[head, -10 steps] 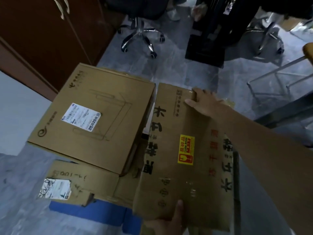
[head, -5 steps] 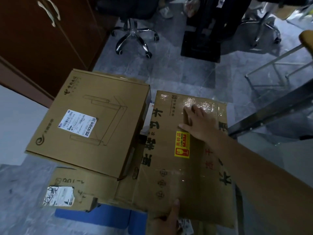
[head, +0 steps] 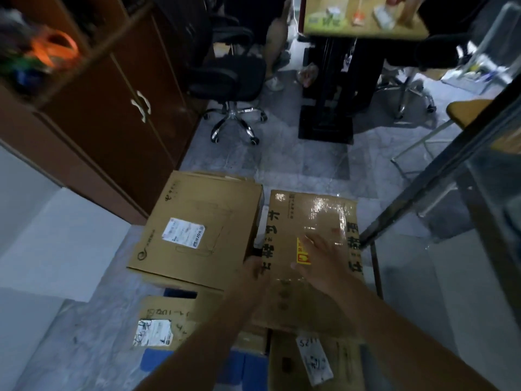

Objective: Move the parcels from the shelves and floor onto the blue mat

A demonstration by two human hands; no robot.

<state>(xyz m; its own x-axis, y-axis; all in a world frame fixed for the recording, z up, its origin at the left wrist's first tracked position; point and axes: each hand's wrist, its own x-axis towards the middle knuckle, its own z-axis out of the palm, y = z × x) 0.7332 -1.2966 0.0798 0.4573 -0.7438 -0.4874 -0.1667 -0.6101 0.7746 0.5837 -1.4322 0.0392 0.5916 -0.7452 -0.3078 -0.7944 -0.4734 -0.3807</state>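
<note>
This is looking like an office that is doubling as a parcel room. A black swivel chair (head: 228,77) is standing on a chrome star base in the upper middle of the frame, and a second chrome chair base (head: 406,100) is showing at upper right. A dark brown cabinet (head: 112,122) with pale door handles is running down the left side. A cluttered surface (head: 363,21) is sitting at the top edge, above a black stand (head: 327,114). Lower down, cardboard parcels (head: 197,227) bearing printed shipping labels (head: 184,232) are lying on a blue mat (head: 153,359) over a grey marbled tile floor (head: 282,159).
</note>
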